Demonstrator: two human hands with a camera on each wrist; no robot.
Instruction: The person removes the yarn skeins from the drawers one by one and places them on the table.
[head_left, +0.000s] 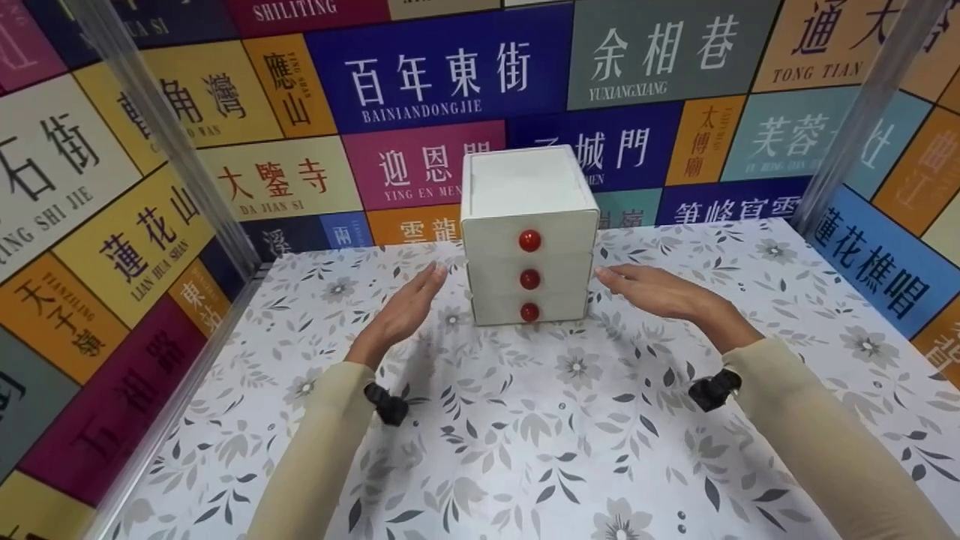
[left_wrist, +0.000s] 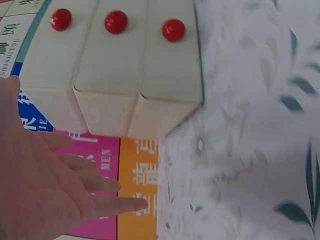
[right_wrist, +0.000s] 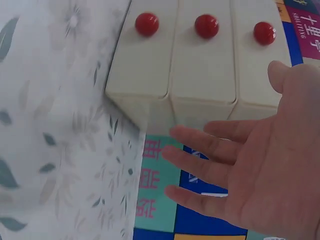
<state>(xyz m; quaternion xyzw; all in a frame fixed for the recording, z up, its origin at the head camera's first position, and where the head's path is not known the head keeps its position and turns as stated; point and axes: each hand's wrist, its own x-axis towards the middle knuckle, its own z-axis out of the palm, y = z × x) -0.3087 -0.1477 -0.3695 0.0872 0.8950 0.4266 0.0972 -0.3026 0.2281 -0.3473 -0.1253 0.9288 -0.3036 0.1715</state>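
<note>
A small white drawer cabinet [head_left: 495, 274] stands upright on the table, its three drawers stacked and each fitted with a round red knob [head_left: 529, 241]. All three drawers look closed. To its left, my left hand [head_left: 409, 307] is held with straight fingers, a small gap short of the side. My right hand [head_left: 664, 291] mirrors it on the other side, fingers extended close to the cabinet's right side. The left wrist view shows the spread fingers of the left hand [left_wrist: 55, 180] apart from the cabinet. In the right wrist view the right hand [right_wrist: 265, 165] holds nothing.
A white cloth with grey flowers and leaves [head_left: 510, 435] covers the table. Behind and beside it rise walls of colourful street-name panels [head_left: 442, 67]. Transparent upright posts [head_left: 172, 142] stand at the table's back corners. Each wrist wears a black strap device [head_left: 716, 390].
</note>
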